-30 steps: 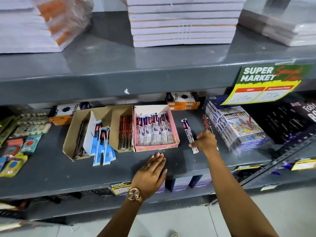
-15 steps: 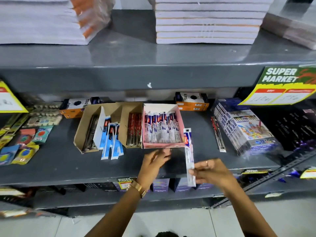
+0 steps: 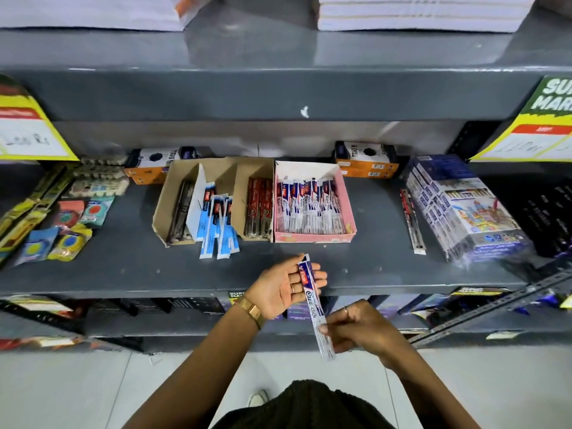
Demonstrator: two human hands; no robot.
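Note:
A long white and purple pen packet [image 3: 312, 301] is held in front of the grey shelf's [image 3: 123, 274] front edge. My right hand [image 3: 356, 331] pinches its lower part. My left hand [image 3: 283, 287] lies palm up with straight fingers under the packet's upper end. Behind them on the shelf stands a pink box [image 3: 348, 209] filled with several packets of the same kind.
Left of the pink box stands a brown cardboard box [image 3: 185, 174] with dark, blue and red pen packs. A loose red pen pack [image 3: 411, 226] and stacked colour-pencil boxes [image 3: 464, 209] lie to the right. Eraser packets [image 3: 71, 227] lie at the left. Yellow price signs [image 3: 538, 140] hang from the upper shelf.
My right hand picked the packet off the shelf and drew it back toward me. My left hand left the shelf edge, turned palm up and now lies under the packet.

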